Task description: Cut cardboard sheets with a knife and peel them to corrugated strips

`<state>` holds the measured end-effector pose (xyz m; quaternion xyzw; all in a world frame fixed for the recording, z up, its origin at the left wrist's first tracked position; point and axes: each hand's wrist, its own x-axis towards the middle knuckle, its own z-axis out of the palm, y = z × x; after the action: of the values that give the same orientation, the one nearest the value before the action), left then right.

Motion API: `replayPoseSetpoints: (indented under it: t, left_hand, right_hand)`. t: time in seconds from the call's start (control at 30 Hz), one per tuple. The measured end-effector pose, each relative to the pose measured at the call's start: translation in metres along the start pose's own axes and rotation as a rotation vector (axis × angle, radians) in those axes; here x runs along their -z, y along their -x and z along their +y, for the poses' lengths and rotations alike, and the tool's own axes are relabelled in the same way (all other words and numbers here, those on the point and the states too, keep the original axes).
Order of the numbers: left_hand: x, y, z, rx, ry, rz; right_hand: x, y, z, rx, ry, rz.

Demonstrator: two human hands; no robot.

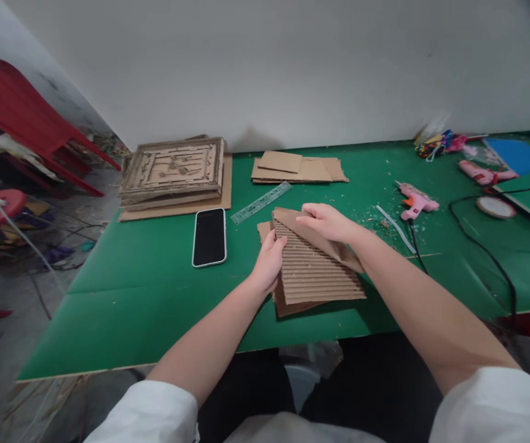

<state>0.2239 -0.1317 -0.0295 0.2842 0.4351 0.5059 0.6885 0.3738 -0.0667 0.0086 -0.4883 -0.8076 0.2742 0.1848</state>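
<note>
A piece of corrugated cardboard with its ridges bared is tilted above the table in front of me. My left hand grips its left edge, the thumb lying over the ridges. A smooth brown paper layer is folded back diagonally from the ridges. My right hand pinches this layer near its upper edge. Under the ridged piece lies another flat cardboard piece, mostly covered.
A phone and a clear ruler lie left of the cardboard. Framed cardboard panels are stacked back left, cardboard sheets at the back. Right are a pink glue gun, a glue stick, cables and a tape roll.
</note>
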Motion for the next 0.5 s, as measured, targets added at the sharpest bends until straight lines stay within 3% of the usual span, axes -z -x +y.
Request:
replayPoseSetpoints:
  t: [0.2,0.5]
  left_hand:
    - [0.001,-0.001,-0.001,-0.013,0.014,0.006]
    - [0.001,-0.001,-0.002,-0.062,0.062,0.010]
  right_hand:
    - [-0.003,0.001,0.005,-0.029,-0.145,0.066]
    - [-0.007,0.000,0.020,-0.169,-0.579,0.215]
